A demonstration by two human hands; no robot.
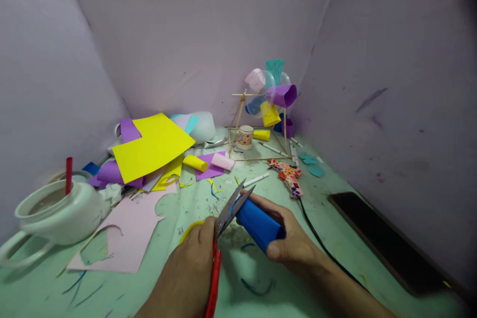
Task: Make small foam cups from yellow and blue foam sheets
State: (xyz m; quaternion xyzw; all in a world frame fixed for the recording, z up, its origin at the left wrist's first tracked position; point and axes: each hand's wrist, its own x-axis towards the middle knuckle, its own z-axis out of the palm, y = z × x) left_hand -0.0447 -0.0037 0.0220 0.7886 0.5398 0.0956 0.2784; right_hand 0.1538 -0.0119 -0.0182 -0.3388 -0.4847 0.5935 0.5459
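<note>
My left hand (194, 263) is closed round the red and yellow handles of a pair of scissors (231, 207). The metal blades stand apart and point up to the right. They sit at the near end of a rolled blue paper tube (259, 226). My right hand (294, 246) grips that tube from the right, fingers wrapped round it, thumb at the front. Both hands hover low over the green table top (335, 218) near its front edge.
A white pot (59, 213) with a red straw stands at the left beside a cut pink sheet (126, 233). Yellow paper (152, 146) and purple scraps lie behind. A stick-framed paper windmill (269, 97), a cup (245, 136), a patterned glue gun (288, 176) and a black slab (387, 241) lie to the right.
</note>
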